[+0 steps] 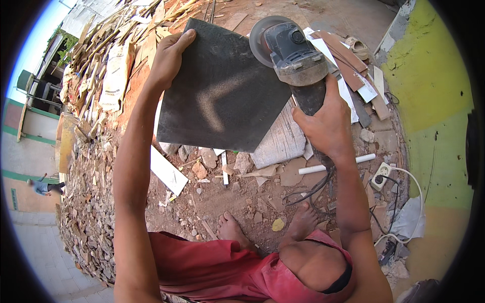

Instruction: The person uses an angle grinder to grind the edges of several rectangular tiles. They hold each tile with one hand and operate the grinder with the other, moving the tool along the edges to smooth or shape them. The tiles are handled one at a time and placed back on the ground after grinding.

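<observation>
Left hand (169, 58): pinching, thumb (188, 38) on the near side of its grip
Right hand (327, 121): curled round its grip
Arms (134, 166): reaching out behind both grips

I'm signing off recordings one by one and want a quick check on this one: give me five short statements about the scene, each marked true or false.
1. The left hand holds a dark tile. True.
2. The right hand holds the white pipe. False: it holds an angle grinder; the white pipe lies on the debris-strewn ground.
3. A black plug sits in the white socket block. True.
4. The wall on the right is plain blue. False: it shows yellow and green.
5. Both feet are covered by shoes. False: they are bare.
</observation>
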A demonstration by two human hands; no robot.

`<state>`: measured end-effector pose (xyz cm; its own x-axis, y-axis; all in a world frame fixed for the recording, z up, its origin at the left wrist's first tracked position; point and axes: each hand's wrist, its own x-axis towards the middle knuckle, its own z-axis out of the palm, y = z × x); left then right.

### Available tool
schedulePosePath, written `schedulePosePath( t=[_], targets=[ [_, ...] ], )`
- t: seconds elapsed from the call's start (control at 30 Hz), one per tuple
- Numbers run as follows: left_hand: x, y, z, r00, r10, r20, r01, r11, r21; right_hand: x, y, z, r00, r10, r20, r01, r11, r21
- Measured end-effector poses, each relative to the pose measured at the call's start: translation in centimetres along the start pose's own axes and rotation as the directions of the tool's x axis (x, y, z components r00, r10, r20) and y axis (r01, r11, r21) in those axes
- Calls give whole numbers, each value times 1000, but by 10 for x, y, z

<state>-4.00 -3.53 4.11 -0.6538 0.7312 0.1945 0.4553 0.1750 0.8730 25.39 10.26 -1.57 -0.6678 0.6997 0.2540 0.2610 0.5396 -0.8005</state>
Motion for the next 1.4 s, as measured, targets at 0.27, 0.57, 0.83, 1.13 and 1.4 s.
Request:
schedulePosePath(
  t=[0.27, 0.57, 0.83, 1.13, 1.4],
  targets=[
    [18, -5, 15, 999, 19, 49, -24, 994, 107, 4, 10, 4, 1000, 23, -18, -24, 998, -64],
    [13, 2, 22, 999, 27, 25, -30, 993, 110, 8, 11, 13, 998, 49, 36, -46, 996, -73],
    [13, 1, 22, 997, 73, 12, -74, 986, 150, 7, 15, 18, 999, 29, 36, -25, 995, -93],
    [13, -1, 22, 996, 86, 36, -90, 987, 132, 6, 16, 19, 999, 24, 32, -21, 996, -83],
    [14, -1, 21, 993, 111, 30, -114, 980, 161, 6, 19, 22, 999, 8, 34, -6, 997, -81]
  ],
)
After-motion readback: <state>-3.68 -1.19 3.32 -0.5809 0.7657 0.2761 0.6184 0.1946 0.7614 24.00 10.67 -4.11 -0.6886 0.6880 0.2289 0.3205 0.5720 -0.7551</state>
